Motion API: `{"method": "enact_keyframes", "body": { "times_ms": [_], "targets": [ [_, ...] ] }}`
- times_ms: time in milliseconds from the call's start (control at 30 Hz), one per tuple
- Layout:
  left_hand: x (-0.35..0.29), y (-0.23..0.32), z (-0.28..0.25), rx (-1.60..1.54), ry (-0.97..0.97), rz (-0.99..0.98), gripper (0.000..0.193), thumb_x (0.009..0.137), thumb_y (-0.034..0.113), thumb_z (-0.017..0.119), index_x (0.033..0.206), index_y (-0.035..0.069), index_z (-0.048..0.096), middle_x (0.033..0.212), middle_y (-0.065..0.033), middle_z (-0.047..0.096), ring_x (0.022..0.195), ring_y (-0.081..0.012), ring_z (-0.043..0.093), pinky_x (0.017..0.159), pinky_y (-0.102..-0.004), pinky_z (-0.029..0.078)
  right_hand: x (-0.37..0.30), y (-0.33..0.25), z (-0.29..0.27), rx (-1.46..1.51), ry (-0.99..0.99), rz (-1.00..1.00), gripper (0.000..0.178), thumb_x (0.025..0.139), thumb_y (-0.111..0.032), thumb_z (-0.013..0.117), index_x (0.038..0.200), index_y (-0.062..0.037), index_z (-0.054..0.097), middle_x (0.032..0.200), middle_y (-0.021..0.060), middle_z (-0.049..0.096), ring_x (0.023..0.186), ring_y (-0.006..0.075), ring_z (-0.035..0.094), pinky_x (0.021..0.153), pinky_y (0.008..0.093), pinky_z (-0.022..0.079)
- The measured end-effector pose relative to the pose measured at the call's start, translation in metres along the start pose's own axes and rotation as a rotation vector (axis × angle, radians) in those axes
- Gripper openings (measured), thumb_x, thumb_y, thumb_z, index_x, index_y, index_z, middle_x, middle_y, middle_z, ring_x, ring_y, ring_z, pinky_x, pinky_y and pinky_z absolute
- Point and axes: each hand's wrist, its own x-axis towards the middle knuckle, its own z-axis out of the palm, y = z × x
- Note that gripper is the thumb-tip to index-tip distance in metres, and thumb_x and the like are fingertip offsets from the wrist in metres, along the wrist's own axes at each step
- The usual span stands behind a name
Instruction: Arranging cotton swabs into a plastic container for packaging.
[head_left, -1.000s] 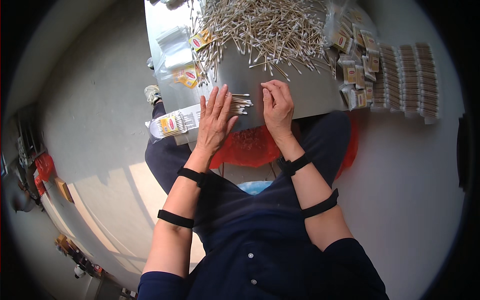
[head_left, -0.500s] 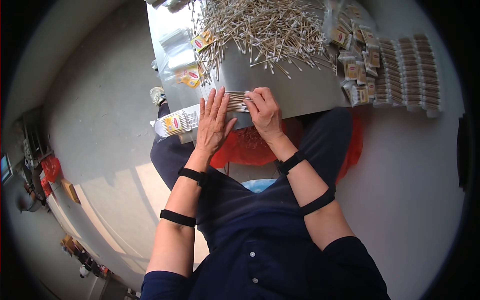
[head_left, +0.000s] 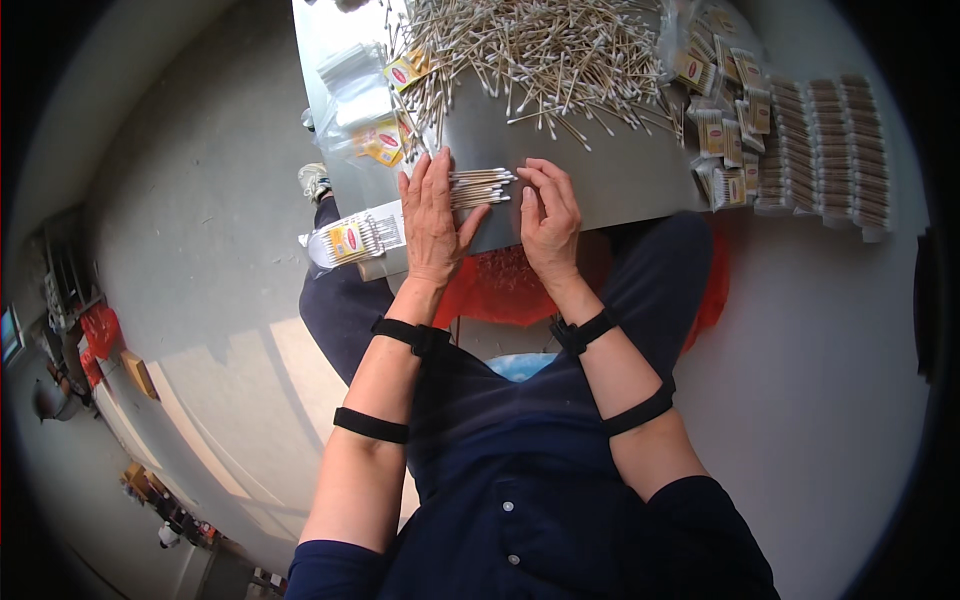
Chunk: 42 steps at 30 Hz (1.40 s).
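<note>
My left hand [head_left: 434, 222] lies flat over the left part of a small row of cotton swabs [head_left: 482, 187], its fingers stretched out and the thumb apart. The white tips at the row's right end stick out past that hand, roughly lined up. Just to the right of those tips is my right hand [head_left: 550, 220], its fingers loosely bent and apart, with nothing visible in them. Left of my left hand, a clear packet of cotton swabs [head_left: 348, 240] with a yellow and red label rests at the table's near left edge, beside a white printed sheet [head_left: 390, 225].
A big heap of loose cotton swabs [head_left: 545, 55] covers the far side of the metal table [head_left: 620, 180]. Clear empty bags [head_left: 360, 95] and yellow cards [head_left: 382, 140] lie at the left. Filled packets [head_left: 730, 140] and stacked rows [head_left: 820, 150] stand right. A red bag [head_left: 495, 300] hangs below.
My right hand has let go of the swabs' right ends and drawn back to the right. My left hand has shifted slightly right and stays flat on the swabs.
</note>
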Motion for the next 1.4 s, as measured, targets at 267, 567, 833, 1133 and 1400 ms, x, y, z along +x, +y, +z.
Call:
{"method": "enact_keyframes", "body": {
  "times_ms": [267,567,833,1133,1400],
  "targets": [
    [-0.025,-0.006,-0.009,0.002,0.063,-0.097,0.093,0.082,0.023,0.08,0.156,0.003,0.028,0.153,-0.0116,0.046,0.146,-0.035,0.036,0.122,-0.0543,0.02,0.022,0.007,0.016,-0.053,-0.247,-0.284,0.034,0.086,0.005,0.058,0.118,-0.0047,0.066,0.121,0.0111,0.066,0.121,0.0332,0.058,0.109,0.0456,0.042],
    [-0.037,0.009,-0.003,0.213,-0.157,0.019,0.093,0.089,0.039,0.071,0.161,0.008,0.02,0.168,-0.0094,0.02,0.156,-0.0314,0.013,0.125,-0.0532,0.005,0.016,0.013,-0.002,-0.197,-0.169,-0.28,0.051,0.094,-0.006,0.059,0.144,-0.0029,0.052,0.154,0.0137,0.046,0.147,0.0329,0.037,0.122,0.0508,0.025],
    [-0.019,0.013,0.0,0.415,-0.396,0.12,0.103,0.079,0.059,0.066,0.16,0.009,0.026,0.17,-0.0047,0.015,0.158,-0.0238,0.008,0.125,-0.0551,0.0,-0.013,0.015,-0.008,-0.458,-0.524,-0.347,0.08,0.092,-0.04,0.061,0.157,-0.0036,0.031,0.167,0.0128,0.023,0.156,0.0294,0.014,0.125,0.0532,0.008],
    [-0.023,0.009,-0.004,0.221,-0.289,0.125,0.098,0.085,0.061,0.062,0.16,0.009,0.026,0.169,-0.0054,0.017,0.157,-0.026,0.009,0.124,-0.0573,-0.002,-0.01,0.021,-0.013,-0.245,-0.391,-0.28,0.069,0.097,-0.035,0.057,0.154,-0.0024,0.036,0.165,0.0153,0.027,0.155,0.0311,0.019,0.125,0.0522,0.012],
    [-0.026,0.001,-0.01,0.235,-0.235,0.062,0.096,0.087,0.055,0.065,0.16,0.009,0.023,0.168,-0.0081,0.02,0.157,-0.0293,0.011,0.123,-0.0582,-0.005,-0.007,0.014,-0.009,-0.251,-0.264,-0.235,0.052,0.097,-0.014,0.059,0.146,-0.0021,0.05,0.158,0.0155,0.04,0.15,0.0342,0.03,0.123,0.0492,0.023]
  ]
}}
